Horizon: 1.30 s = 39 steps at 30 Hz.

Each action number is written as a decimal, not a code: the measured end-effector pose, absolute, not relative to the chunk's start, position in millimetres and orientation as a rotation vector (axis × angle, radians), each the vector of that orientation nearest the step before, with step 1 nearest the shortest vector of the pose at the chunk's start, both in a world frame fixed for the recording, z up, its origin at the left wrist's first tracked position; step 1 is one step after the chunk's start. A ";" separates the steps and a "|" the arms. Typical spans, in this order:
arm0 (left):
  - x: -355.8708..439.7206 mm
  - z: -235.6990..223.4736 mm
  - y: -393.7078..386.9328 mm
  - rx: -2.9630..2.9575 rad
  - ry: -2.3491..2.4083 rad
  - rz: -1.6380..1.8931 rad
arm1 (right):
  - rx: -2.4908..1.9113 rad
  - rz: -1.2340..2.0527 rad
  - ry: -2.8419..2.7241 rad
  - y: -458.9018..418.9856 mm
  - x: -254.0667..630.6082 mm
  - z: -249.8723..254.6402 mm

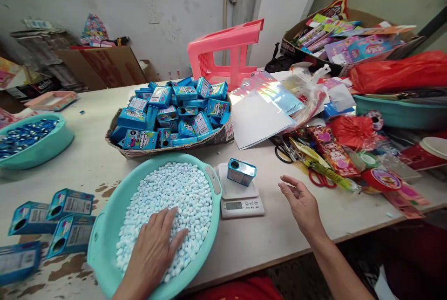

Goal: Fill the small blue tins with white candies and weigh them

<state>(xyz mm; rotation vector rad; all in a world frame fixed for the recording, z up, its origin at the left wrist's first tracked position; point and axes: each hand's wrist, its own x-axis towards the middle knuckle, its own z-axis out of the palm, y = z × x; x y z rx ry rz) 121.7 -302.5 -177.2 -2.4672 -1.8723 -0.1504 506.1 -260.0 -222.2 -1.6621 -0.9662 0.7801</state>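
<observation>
My left hand (155, 239) lies palm down on small pale blue-white candies (171, 183) that fill a turquoise basin (97, 225); its fingers are stretched and its thumb is apart. A blue tin (241, 173) with a round hole in its top stands on the white kitchen scale (242, 207). To the right of the scale, my right hand (299, 202) hovers over the table with loosely bent fingers and nothing in it. It is apart from the tin. Left of the basin are several blue tins (71, 204) with round holes.
A cardboard tray (174, 150) piled with blue tins sits behind the basin. Another turquoise basin (63, 139) at left holds shiny blue pieces. A pink plastic stool (226, 41), white sheets (258, 118), red scissors (319, 180) and candy packets (331, 151) occupy the back and right.
</observation>
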 end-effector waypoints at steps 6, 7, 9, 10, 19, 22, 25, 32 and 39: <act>123.2 -171.0 -299.7 -2.494 -1.757 -0.175 | -1.654 0.772 -0.944 -271.4 507.5 -228.4; 123.1 -170.1 -299.6 -2.500 -1.742 -0.177 | -1.648 0.775 -0.950 -270.4 506.2 -228.5; 122.1 -169.6 -299.8 -2.507 -1.717 -0.200 | -1.635 0.778 -0.964 -267.2 503.2 -228.3; 121.3 -170.2 -300.1 -2.506 -1.706 -0.224 | -1.626 0.784 -0.970 -265.2 501.4 -228.0; 109.4 -172.9 -298.4 -2.438 -2.062 -0.718 | -1.430 0.818 -1.129 -240.7 470.4 -214.4; 104.4 -154.7 -293.0 -2.231 -2.632 -1.241 | -1.371 0.766 -1.287 -227.1 453.3 -209.6; 102.2 -136.4 -286.7 -1.557 -3.118 -2.213 | -1.377 0.798 -1.345 -214.9 439.5 -200.6; 120.5 -107.8 -268.6 -0.372 -2.722 -3.639 | -1.174 0.768 -1.371 -231.6 405.6 -130.6; 168.6 -43.5 -257.3 -0.948 -2.025 -3.755 | -0.905 0.781 -1.834 -259.8 337.2 -108.6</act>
